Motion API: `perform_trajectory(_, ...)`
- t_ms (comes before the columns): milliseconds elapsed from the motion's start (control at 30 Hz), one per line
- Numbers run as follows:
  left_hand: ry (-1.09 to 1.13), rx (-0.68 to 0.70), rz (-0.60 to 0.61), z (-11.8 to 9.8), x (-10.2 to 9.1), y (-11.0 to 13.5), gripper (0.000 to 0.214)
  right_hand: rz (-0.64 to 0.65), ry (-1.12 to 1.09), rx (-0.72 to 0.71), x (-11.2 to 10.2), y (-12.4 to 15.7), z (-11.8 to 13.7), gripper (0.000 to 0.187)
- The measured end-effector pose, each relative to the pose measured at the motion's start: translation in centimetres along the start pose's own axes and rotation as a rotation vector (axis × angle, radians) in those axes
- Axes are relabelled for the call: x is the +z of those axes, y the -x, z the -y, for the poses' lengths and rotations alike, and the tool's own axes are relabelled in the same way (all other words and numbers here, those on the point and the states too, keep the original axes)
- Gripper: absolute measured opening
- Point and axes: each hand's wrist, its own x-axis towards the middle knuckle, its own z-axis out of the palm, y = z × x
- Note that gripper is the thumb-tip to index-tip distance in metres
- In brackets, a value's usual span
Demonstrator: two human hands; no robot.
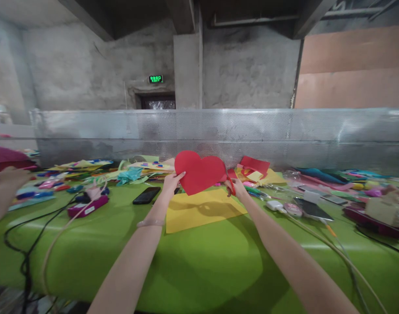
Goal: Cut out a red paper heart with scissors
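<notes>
My left hand pinches the left lower edge of a red paper heart, held up above the green table. My right hand is closed round red-handled scissors at the heart's right edge. A yellow paper sheet lies flat on the table just under both hands. Red paper scraps sit behind my right hand.
A black phone lies left of the yellow sheet. Heaps of coloured paper and craft bits line the back of the table. Cables trail at the left, a tablet and cords at the right. Another person's hand shows at far left. A perforated metal screen backs the table.
</notes>
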Motion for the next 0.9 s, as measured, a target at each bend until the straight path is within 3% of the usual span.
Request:
perform_trajectory(567, 0.052, -0.003, 0.015, -0.2, 0.1, 0.3, 0.039, -0.038, 0.033, 0.016, -0.2, -0.6, -0.9, 0.028)
perform_trajectory(800, 0.231, -0.026, -0.01, -0.7, 0.4, -0.1, 0.083, -0.152, 0.06, -0.026, -0.3, -0.7, -0.9, 0.022)
perform_trajectory(900, 0.287, -0.022, -0.01, -0.9, 0.4, -0.1, 0.064, -0.209, 0.088, -0.032, -0.3, -0.8, -1.0, 0.023)
